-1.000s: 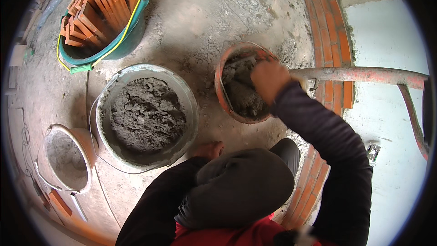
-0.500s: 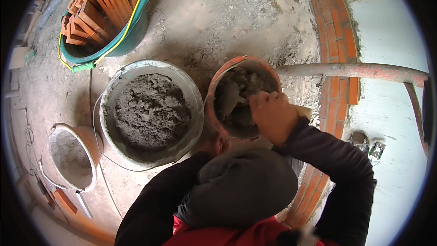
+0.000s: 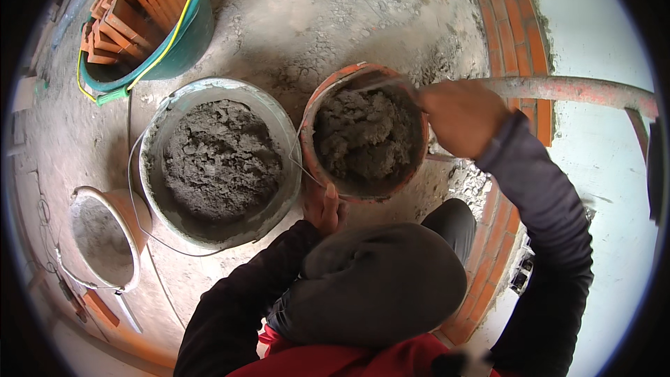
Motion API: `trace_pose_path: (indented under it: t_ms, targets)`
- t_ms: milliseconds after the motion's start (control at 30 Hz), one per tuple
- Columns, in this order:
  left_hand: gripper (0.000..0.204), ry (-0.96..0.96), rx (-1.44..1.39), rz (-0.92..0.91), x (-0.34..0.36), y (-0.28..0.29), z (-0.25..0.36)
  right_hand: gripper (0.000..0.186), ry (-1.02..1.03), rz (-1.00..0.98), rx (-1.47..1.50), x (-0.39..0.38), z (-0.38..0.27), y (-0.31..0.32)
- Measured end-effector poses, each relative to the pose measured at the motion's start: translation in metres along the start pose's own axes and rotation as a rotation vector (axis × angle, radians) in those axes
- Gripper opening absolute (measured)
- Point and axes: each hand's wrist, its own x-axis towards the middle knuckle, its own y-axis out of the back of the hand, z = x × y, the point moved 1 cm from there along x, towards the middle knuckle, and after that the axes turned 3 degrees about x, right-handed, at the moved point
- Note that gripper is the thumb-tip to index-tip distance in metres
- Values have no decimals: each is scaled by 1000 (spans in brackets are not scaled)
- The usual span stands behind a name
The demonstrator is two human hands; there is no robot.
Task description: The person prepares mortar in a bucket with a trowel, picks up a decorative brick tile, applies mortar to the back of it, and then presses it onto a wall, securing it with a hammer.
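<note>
My right hand is closed on a trowel at the right rim of an orange bucket; the motion-blurred blade reaches over the lumpy, wet grey mortar inside. My left hand grips that bucket's lower-left rim, beside the wire handle. Just left stands a larger grey tub holding drier, crumbly grey mix. A thin wire handle hangs around its outside.
A green bucket packed with brick pieces stands upper left, a smaller dusty bucket lower left. Right are a brick strip, a white surface and a paint-worn bar. My bent leg is below.
My right hand has swung from low over the orange bucket up and right, raising the trowel from within the mortar. My left hand has come up against the bucket's rim.
</note>
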Motion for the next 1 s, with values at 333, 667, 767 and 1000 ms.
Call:
trace_pose_path:
  t_ms: [333,667,767,1000]
  targets:
    - [33,60,-230,-40,-1,-1,12,12,68,-39,28,-37,-44,13]
    - [48,-37,-125,-12,4,-2,49,33,-233,-431,232,14,31,-56]
    - [51,24,-244,-20,4,0,56,40,-299,-500,482,15,28,-65]
    - [58,-50,-191,-24,4,3,47,37,-403,-681,802,-5,-12,-66]
